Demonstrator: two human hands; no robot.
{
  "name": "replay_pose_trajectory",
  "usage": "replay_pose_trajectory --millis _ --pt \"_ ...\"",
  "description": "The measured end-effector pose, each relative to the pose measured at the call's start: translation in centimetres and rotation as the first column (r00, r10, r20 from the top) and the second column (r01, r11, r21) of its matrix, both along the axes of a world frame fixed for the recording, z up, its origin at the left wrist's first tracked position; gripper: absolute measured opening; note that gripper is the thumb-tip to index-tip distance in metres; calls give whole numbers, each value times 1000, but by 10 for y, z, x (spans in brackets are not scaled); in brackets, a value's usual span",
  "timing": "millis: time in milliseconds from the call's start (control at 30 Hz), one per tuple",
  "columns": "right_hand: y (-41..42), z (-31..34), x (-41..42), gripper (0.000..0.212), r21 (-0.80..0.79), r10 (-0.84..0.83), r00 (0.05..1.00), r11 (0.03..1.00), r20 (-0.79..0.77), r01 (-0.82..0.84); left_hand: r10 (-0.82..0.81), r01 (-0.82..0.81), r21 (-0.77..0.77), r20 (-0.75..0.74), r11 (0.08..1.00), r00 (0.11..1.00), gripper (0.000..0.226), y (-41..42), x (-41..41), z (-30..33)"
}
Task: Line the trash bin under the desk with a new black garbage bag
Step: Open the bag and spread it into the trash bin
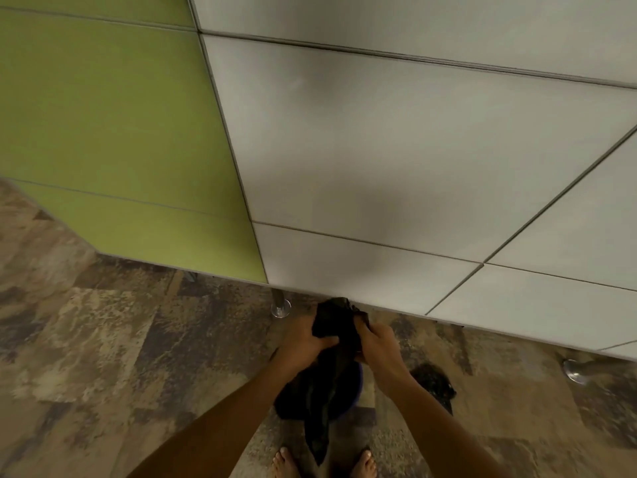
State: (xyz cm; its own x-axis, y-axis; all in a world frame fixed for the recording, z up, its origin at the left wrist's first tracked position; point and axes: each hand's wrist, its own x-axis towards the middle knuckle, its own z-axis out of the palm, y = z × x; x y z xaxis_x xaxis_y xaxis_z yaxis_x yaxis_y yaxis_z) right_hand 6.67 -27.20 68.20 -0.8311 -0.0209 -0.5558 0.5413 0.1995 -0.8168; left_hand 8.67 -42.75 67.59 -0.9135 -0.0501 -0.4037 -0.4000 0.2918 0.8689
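Observation:
A crumpled black garbage bag (332,367) hangs in front of me, its top bunched and its tail reaching down between my bare feet. My left hand (303,343) grips the bag's upper left side. My right hand (377,343) grips the upper right side. Behind the bag a sliver of a blue bin (358,384) shows, mostly hidden by the bag. A second dark bundle of black plastic (432,382) lies on the floor to the right.
Grey partition panels (396,150) and a green panel (113,132) stand right ahead. Metal feet (281,307) (575,370) hold them above the patterned carpet (103,357). Open carpet stretches to the left.

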Motion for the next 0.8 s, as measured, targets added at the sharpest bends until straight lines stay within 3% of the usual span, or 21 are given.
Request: replay_pose_trajectory --millis 167,333,400,467,567,667,733,800 --pt "21 -5 -14 36 3 1 1000 1000 -30 -1 175 -177 -142 -28 974 984 4 -5 0 -2" --pt "59 -22 -41 26 -7 -36 998 999 48 36 340 -351 -182 -89 918 936 16 -11 -1 3" --pt "71 -13 -48 14 35 -27 1000 999 12 26 293 -319 -314 -130 894 947 15 -16 0 8" --pt "86 1 -51 17 164 103 983 983 -152 -77 152 -213 -523 -158 825 976 22 -26 1 11" --pt "106 3 -57 31 439 420 837 863 -350 -249 27 -116 -681 -140 723 990 25 -36 3 12" --pt "122 0 -60 37 683 698 657 630 -287 -371 -21 -16 -663 -48 748 999 25 -40 5 9" --pt "129 2 -60 22 785 829 514 464 -221 -410 -42 -12 -705 -59 709 997 36 -45 3 5" --pt "133 4 -56 15 814 879 432 397 -204 -424 -18 -37 -716 -70 697 997 30 -45 2 3"
